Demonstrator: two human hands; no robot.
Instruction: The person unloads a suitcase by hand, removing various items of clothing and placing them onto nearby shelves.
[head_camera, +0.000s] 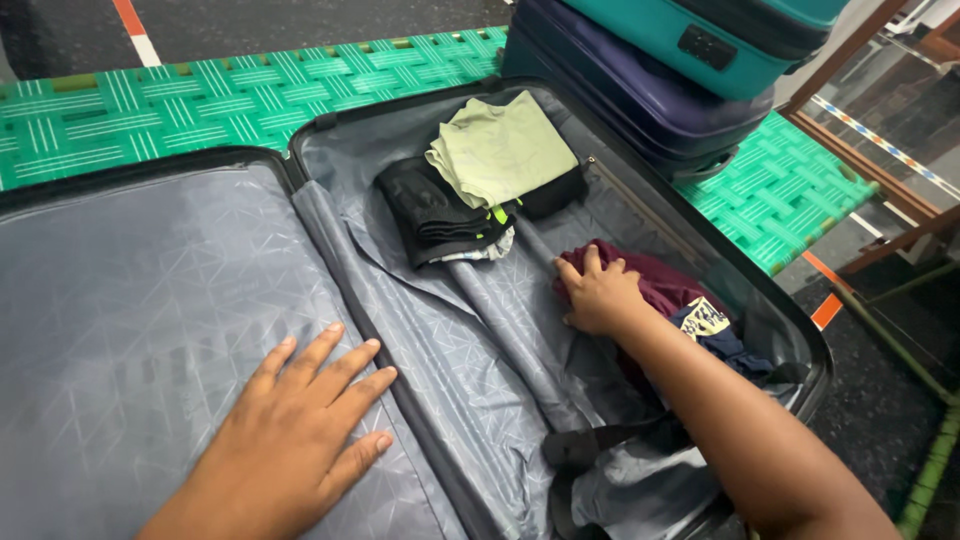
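Green woven-pattern matting (200, 100) covers the floor under an open grey-lined suitcase (330, 130), and two closed cases, a teal one (700, 40) on a dark blue one (620, 100), stand just beyond its far edge. I lay my left hand (300, 420) flat on the zipped lining of the left half, fingers spread, gripping nothing. My right hand (597, 295) presses down on a maroon garment (665, 285) in the right half, near its right edge, fingers curled over the cloth. Just beside it lies a dark blue piece with a pale print (715, 325). Toward the far edge sits a folded black stack (430, 215) with a light green shirt (500, 150) on top.
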